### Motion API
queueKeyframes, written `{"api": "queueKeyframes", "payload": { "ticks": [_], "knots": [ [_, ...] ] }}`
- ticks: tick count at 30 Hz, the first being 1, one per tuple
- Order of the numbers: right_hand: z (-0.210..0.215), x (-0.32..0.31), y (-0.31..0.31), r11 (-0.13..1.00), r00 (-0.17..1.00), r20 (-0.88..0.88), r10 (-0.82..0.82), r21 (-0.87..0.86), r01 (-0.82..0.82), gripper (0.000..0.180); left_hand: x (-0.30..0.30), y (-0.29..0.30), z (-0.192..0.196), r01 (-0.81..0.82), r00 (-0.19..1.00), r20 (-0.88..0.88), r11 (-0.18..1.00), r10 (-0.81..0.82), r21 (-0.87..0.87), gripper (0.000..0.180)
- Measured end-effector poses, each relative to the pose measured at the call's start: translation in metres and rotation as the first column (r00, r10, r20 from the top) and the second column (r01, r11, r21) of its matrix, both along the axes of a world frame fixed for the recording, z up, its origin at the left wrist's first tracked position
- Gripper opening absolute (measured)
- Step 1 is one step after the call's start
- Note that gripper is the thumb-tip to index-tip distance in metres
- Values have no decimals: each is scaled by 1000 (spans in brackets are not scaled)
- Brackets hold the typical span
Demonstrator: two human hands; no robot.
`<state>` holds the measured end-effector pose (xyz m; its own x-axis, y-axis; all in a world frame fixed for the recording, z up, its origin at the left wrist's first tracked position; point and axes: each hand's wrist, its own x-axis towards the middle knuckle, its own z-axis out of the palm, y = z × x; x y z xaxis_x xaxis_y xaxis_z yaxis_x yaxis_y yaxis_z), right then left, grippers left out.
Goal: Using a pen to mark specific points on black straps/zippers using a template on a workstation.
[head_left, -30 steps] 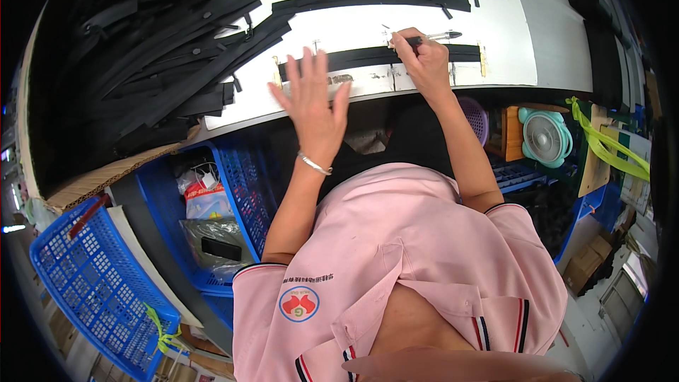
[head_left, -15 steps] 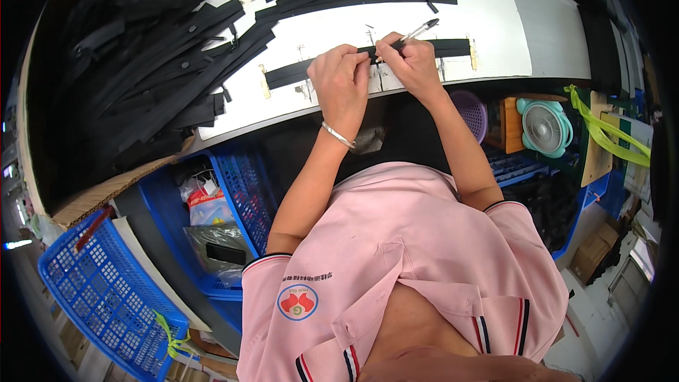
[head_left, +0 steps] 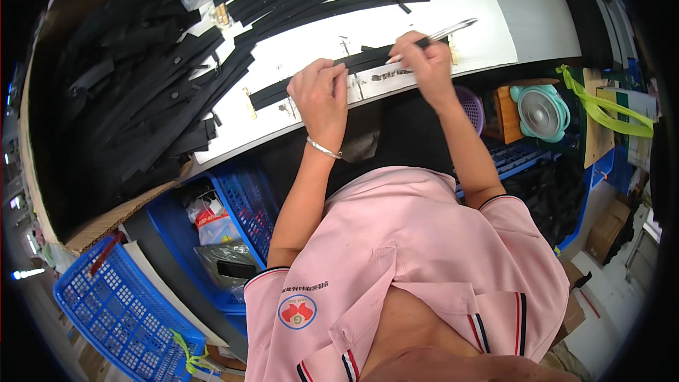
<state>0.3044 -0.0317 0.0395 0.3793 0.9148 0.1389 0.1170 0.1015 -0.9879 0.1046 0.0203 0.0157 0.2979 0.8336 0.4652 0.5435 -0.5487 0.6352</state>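
Observation:
One black zipper strip (head_left: 369,60) lies across the white board (head_left: 488,35), between pale tape marks and pen-drawn lines. My left hand (head_left: 320,102) is on its left half, thumb and fingers pinched together over the tape. To the right, my right hand (head_left: 430,74) holds a pen (head_left: 456,28) with its tip pointing down-left at the strip, just above or touching it; which of the two I cannot tell. That hand is slightly blurred. The strip's right part passes behind my right hand.
Many black zippers (head_left: 325,10) lie along the board's far side. A cardboard box (head_left: 117,201) at the left overflows with more black strips. Blue baskets (head_left: 127,311) stand below left, a purple basket (head_left: 469,110) and a turquoise fan (head_left: 541,113) to the right under the table.
My right hand has moved right, away from my left hand, with the pen now tilted flatter. My left hand stays pinched on the zipper. The whole view has shifted slightly.

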Motion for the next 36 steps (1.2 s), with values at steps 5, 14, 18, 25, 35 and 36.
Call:
{"api": "queueKeyframes", "payload": {
  "ticks": [5, 14, 18, 25, 35, 36],
  "knots": [
    [-8, 50, 1, 983, 971, 155, -181, 12, 181, 20, 1, -1, 1, -3, 1000, -15, 1000, 3, 4, 9],
    [-25, 57, -1, 989, 965, 217, -145, 20, 144, 20, 35, -6, 13, 25, 999, -25, 1000, -25, 18, 13],
    [-21, 54, 0, 988, 967, 205, -150, -1, 153, 21, 78, 0, 8, 243, 969, 27, 970, -244, 20, 13],
    [-24, 54, 1, 990, 950, 283, -133, -16, 143, 23, 91, 0, 0, 234, 972, -13, 972, -234, 13, 11],
    [-21, 57, -6, 995, 950, 303, -81, -28, 94, 22, 91, -1, 0, 229, 973, 2, 973, -229, 0, 12],
    [-21, 57, -7, 997, 938, 342, -63, -12, 72, 22, 90, -1, 0, 225, 974, 10, 974, -225, -2, 12]
  ]
}}
